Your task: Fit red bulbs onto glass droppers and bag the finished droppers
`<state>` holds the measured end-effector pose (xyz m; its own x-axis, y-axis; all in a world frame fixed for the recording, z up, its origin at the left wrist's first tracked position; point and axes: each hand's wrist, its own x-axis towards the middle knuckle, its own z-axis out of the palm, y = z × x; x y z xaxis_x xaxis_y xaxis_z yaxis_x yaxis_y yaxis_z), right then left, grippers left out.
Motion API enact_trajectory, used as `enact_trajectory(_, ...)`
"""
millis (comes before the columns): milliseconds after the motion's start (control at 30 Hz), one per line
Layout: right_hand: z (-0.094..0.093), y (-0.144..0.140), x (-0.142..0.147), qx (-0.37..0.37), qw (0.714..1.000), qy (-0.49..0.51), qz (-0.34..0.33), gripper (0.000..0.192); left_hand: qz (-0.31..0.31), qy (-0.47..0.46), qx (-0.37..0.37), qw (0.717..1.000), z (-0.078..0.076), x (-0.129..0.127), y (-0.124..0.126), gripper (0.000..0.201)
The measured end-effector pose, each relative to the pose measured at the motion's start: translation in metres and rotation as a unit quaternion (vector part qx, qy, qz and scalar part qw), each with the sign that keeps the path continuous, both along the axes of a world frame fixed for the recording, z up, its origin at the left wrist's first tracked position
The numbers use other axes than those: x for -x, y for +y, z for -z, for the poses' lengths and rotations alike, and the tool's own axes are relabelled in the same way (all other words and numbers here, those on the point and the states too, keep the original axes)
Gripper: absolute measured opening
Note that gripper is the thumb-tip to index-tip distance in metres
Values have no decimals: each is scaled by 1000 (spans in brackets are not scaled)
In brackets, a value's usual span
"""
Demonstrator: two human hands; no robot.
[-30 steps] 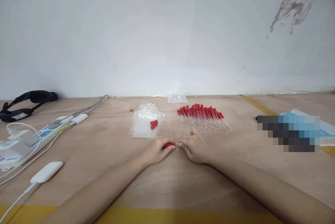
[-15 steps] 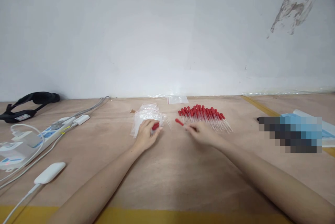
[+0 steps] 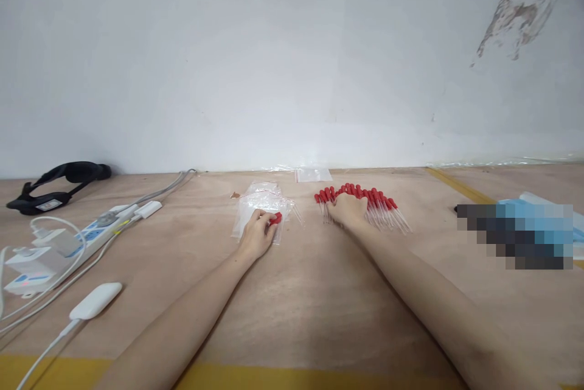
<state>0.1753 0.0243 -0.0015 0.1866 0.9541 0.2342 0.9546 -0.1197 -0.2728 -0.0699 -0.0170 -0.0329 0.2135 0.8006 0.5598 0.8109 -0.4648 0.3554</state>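
In the head view, both my arms reach from the bottom of the frame up toward the middle. My left hand (image 3: 255, 235) lies on the pile of clear plastic bags (image 3: 261, 210), a little left of the centre of the frame. The fingers are curled and the tips pinch a small red rubber bulb (image 3: 275, 218) that sits on top of the bags; the thumb and the first fingers are closed on it, the other fingers rest bent on the plastic.

My right hand (image 3: 349, 210) is just right of the centre. It lies palm down on the row of droppers (image 3: 378, 207), which have red bulbs at the far end and thin clear glass tubes pointing toward me and to the right. The fingers are spread loosely over the left part of the row and touch the bulbs. I cannot tell if they grip any single dropper, because the hand covers that part.

The wooden table (image 3: 301, 305) carries all of this. At the left edge of the frame there are a white power strip (image 3: 91, 230) with cables, a white charger (image 3: 95, 300) lower left, and a black strap (image 3: 59, 180) at the wall. One more small clear bag (image 3: 314, 174) lies beyond the droppers, near the wall.
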Motion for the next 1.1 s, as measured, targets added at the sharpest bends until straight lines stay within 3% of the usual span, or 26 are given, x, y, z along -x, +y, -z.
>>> enact_trajectory(167,-2,-3,-1,28,1000,-9,-8,43,2,-8,-3,1000,1,0,1,18)
enact_trajectory(267,-6,-9,2,5,1000,-20,-14,45,1,-15,-5,1000,0,-1,0,19)
enact_trajectory(367,-9,-16,16,-28,997,-9,-71,39,-2,-21,-13,1000,-1,-2,-1,20)
enact_trajectory(500,-8,-17,48,4,992,22,-125,28,-4,-23,-34,999,-2,-3,-3,21)
enact_trajectory(767,-8,7,90,94,990,61,-89,25,3,17,3,1000,-1,-1,-5,13)
enact_trajectory(933,-8,12,95,117,986,80,-82,26,17,21,23,999,-2,-2,-5,9)
enact_trajectory(1100,-18,-3,83,81,988,87,-101,24,30,20,-13,999,-5,-1,-5,18)
